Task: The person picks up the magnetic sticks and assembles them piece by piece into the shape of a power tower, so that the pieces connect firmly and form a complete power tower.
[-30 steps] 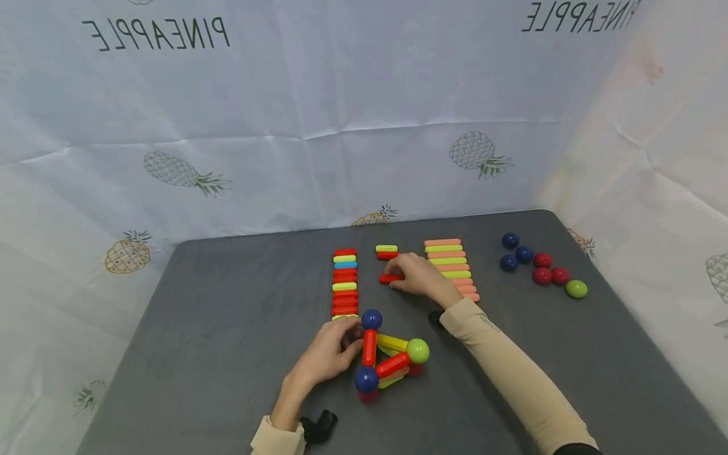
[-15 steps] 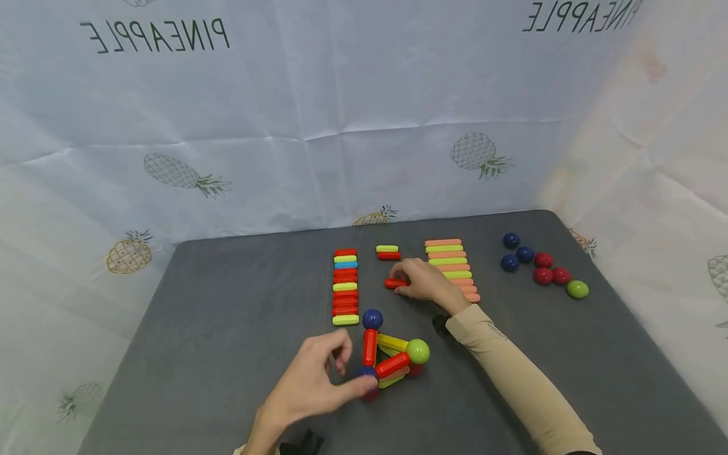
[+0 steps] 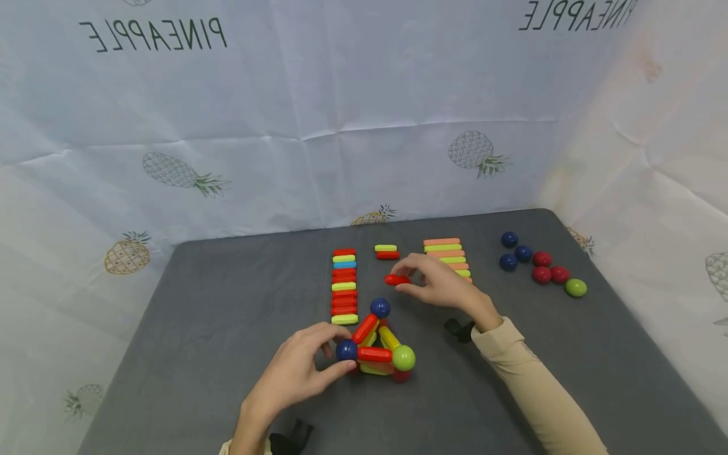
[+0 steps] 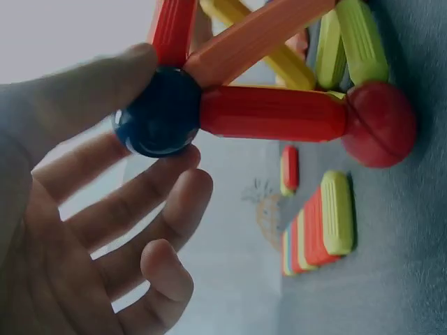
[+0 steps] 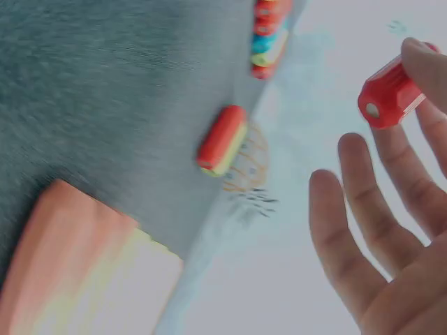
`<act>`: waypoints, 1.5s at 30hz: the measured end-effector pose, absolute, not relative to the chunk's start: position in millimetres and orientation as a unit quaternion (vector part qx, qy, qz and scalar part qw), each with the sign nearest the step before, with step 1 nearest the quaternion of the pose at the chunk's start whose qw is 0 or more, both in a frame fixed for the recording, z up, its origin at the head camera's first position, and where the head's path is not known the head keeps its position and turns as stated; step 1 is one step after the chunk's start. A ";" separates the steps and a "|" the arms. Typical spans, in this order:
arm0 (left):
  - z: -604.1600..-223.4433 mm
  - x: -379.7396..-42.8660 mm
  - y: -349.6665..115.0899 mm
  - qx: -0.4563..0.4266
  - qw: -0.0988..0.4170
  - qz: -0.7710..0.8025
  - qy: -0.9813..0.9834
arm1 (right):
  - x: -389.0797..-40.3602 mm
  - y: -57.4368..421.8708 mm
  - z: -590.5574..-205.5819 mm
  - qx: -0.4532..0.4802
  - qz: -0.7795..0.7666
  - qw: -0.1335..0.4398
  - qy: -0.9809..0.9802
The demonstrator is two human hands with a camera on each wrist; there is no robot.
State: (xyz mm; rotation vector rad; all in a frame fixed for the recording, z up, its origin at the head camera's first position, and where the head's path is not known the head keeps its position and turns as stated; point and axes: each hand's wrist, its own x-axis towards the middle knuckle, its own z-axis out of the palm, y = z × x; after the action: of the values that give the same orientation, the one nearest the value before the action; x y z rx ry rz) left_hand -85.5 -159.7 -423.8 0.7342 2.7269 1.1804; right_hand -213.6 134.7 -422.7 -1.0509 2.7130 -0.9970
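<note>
My left hand (image 3: 298, 366) holds a dark blue ball (image 4: 162, 112) at an upper corner of a structure of magnetic rods and balls, thumb on one side and fingers on the other. Red rods (image 3: 375, 354) run from that ball to a lime green ball (image 3: 404, 357) and a second blue ball (image 3: 380, 308). Yellow, orange and lime rods and dark red balls (image 4: 380, 124) make up its lower part. Beyond the structure, my right hand (image 3: 438, 281) pinches a short red magnetic rod (image 5: 391, 94) between thumb and fingers, its end with a metal dot showing in the right wrist view.
A column of red, lime and blue rods (image 3: 344, 286) lies left of centre. Further back are a lime rod and a red rod (image 3: 388, 256). Orange and lime rods (image 3: 443, 248) line up behind my right hand. Blue, red and green balls (image 3: 541, 275) sit at the right.
My left hand has shifted round to the blue corner ball, and the structure has turned, its green ball swinging nearer me. The right hand keeps the red rod, now apparently raised off the table.
</note>
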 end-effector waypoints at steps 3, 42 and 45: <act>-425.7 -93.7 -165.8 0.250 0.034 0.394 0.884 | -206.8 140.4 -415.4 -0.357 -0.336 0.012 0.872; -497.8 -140.9 -129.6 0.231 -0.140 0.310 0.912 | -155.8 137.3 -401.9 -0.504 -0.408 -0.071 0.758; -497.1 -144.2 -122.4 0.232 -0.131 0.280 0.922 | -154.7 137.6 -405.2 -0.498 -0.407 -0.055 0.763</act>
State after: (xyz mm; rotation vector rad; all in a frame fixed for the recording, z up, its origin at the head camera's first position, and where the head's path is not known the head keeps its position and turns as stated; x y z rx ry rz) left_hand -144.2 -122.4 -497.1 0.7966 3.1680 0.9616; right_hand -154.7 137.6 -405.2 -1.6229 2.4867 -1.3271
